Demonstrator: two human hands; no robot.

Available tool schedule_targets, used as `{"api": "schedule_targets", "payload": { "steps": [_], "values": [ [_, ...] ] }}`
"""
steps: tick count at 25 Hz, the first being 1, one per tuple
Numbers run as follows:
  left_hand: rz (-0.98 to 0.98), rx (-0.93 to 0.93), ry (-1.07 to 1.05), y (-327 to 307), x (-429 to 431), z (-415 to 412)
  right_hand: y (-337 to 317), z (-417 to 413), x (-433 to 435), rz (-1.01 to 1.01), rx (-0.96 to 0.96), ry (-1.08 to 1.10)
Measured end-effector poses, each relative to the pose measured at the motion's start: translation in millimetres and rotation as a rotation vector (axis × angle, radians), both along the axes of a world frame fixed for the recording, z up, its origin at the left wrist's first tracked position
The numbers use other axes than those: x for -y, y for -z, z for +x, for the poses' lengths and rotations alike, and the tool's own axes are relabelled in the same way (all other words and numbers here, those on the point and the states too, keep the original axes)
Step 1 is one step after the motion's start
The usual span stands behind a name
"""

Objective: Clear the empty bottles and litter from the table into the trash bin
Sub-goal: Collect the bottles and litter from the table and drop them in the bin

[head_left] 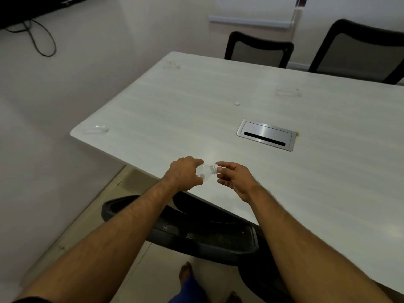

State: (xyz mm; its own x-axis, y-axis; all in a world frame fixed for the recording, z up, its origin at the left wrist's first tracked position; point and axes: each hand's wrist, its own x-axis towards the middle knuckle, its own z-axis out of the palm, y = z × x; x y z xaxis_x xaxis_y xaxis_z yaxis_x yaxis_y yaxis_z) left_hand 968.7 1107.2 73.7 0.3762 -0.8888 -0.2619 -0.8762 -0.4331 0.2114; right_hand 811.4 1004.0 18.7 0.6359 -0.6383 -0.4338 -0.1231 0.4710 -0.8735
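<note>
left hand [185, 172]: fingers wrapped round clear bottle [206, 171], held sideways over tabletop [196, 119] near edge | right hand [235, 179]: fingers loosely spread, tips at bottle's neck | other bottles lie toward far corners

No readable text, label, brand or number anywhere.

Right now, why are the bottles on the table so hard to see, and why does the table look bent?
In the head view, the clear bottles are see-through and blurry against the pale table, so they almost vanish; the one in the left hand shows best against skin. A soft glare patch sits just beyond the hands. The wide lens stretches and tilts the table's edges.
</note>
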Motion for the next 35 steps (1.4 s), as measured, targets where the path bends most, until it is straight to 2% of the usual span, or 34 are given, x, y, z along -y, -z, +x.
{"api": "schedule_targets", "payload": {
  "steps": [3, 6, 10, 14, 17, 20, 23, 25, 27, 29, 33, 35],
  "values": [
    [-0.002, -0.038, -0.009, -7, -30, 17, -13, 13, -20, -0.141, -0.066, -0.143],
    [-0.005, 0.005, 0.017, -11, -64, 47, -21, 46, -47, -0.261, -0.128, -0.254],
    [-0.047, 0.093, 0.033, -15, -119, 102, -31, 118, -96, -0.231, -0.198, -0.306],
    [-0.118, 0.169, 0.056, -16, -179, 170, -38, 201, -153, -0.239, -0.383, -0.430],
    [-0.158, -0.007, -0.055, -18, -221, 225, -34, 261, -194, -0.519, -0.464, -0.492],
    [-0.166, -0.257, -0.200, -28, -260, 276, -34, 309, -226, -0.636, -0.337, -0.491],
    [-0.096, -0.362, -0.242, -29, -284, 316, -35, 345, -247, -0.509, -0.256, -0.548],
    [-0.107, -0.358, -0.250, -26, -291, 347, -34, 379, -256, -0.496, -0.256, -0.541],
    [-0.149, -0.214, -0.227, -21, -290, 375, -32, 410, -258, -0.462, -0.257, -0.528],
    [-0.188, -0.018, -0.168, -11, -279, 403, -27, 449, -252, -0.346, -0.283, -0.482],
    [-0.191, 0.381, -0.003, 19, -239, 464, -21, 524, -218, 0.081, -0.406, -0.372],
    [-0.136, 0.424, 0.059, 29, -216, 502, -20, 558, -195, 0.186, -0.455, -0.371]
  ]
}}
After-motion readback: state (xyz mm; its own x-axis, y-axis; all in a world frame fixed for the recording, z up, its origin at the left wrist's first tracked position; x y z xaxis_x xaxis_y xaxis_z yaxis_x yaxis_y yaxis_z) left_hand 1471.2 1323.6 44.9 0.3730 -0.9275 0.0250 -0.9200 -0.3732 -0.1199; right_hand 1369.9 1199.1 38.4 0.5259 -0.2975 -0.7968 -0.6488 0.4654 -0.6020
